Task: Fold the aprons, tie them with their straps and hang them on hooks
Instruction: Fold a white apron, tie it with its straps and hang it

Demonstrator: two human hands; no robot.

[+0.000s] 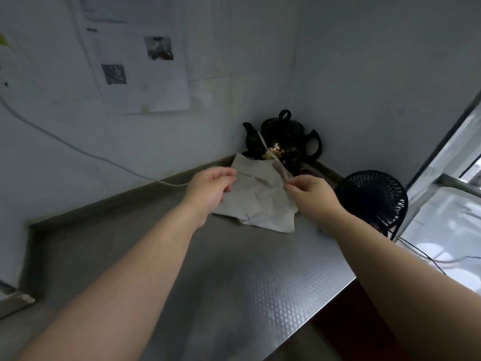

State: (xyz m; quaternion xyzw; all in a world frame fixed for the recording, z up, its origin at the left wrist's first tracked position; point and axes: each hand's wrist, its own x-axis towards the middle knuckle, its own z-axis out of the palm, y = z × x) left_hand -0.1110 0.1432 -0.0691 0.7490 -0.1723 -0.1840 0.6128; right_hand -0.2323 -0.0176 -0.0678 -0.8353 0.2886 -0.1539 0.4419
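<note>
- Apron (pixel 257 199) lies on the steel counter (pixel 234 269), close to the back corner, folded into a creased pad with its far edge lifted.
- Fan (pixel 372 199) stands just right of it; teapot (pixel 283 136) sits behind it in the corner.
- Left hand (pixel 208 188) grips the pad's upper left edge, fingers curled on the cloth.
- Right hand (pixel 309 194) pinches the strap (pixel 265 145), which runs straight up and back across the teapot; its far end is unclear.
- Judgement: tying step in hand. Hold the left grip firm so the folds stay put. Lead the strap round the pad low and snug, clear of teapot spout and fan grille.
</note>
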